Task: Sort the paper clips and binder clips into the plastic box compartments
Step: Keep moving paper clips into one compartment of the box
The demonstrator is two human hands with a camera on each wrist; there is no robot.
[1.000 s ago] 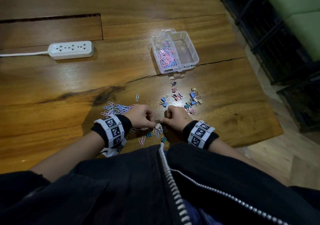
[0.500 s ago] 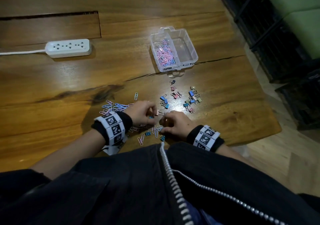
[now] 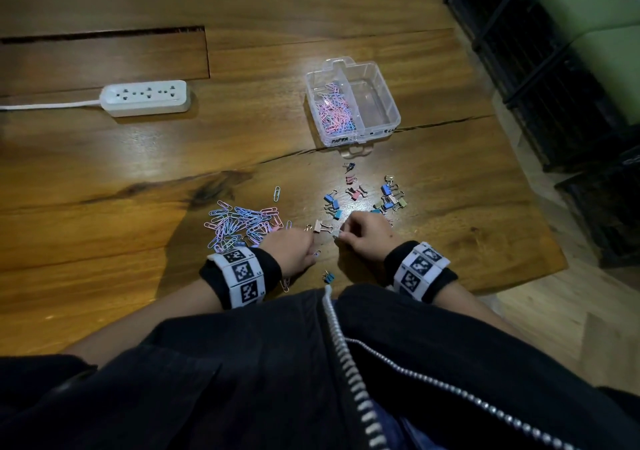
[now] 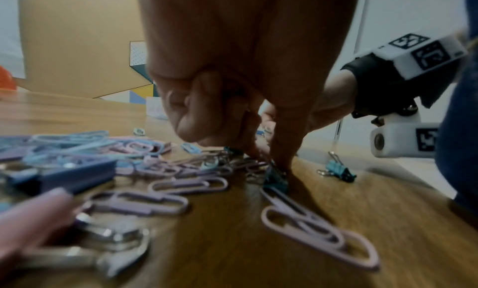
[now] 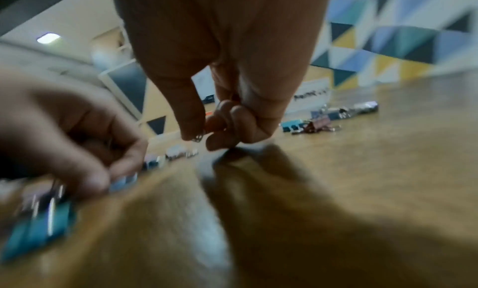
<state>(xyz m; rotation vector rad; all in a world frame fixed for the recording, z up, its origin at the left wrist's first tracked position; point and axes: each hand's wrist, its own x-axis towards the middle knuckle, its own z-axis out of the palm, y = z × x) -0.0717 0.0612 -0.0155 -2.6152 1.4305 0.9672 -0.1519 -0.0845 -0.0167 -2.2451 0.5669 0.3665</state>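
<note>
The clear plastic box (image 3: 388, 103) stands at the far middle of the table; its left compartment holds pink and blue paper clips (image 3: 334, 110) and its right one is bare. A loose paper clip pile (image 3: 242, 224) lies left of my left hand (image 3: 294, 247). That hand's fingers are curled, and its tips pinch a teal binder clip (image 4: 275, 179) on the wood. My right hand (image 3: 363, 235) is curled too, pinching a small binder clip by its wire loop (image 5: 198, 138). A beige binder clip (image 3: 320, 226) lies between the hands. More binder clips (image 3: 389, 197) sit beyond the right hand.
A white power strip (image 3: 145, 98) with its cord lies at the far left. One blue binder clip (image 3: 328, 276) rests near the table's front edge. The table's right edge (image 3: 540, 214) drops to the floor, with dark racks beyond it.
My right hand has moved a little forward and to the right with a clip. The hands have drawn apart, baring the beige binder clip between them.
</note>
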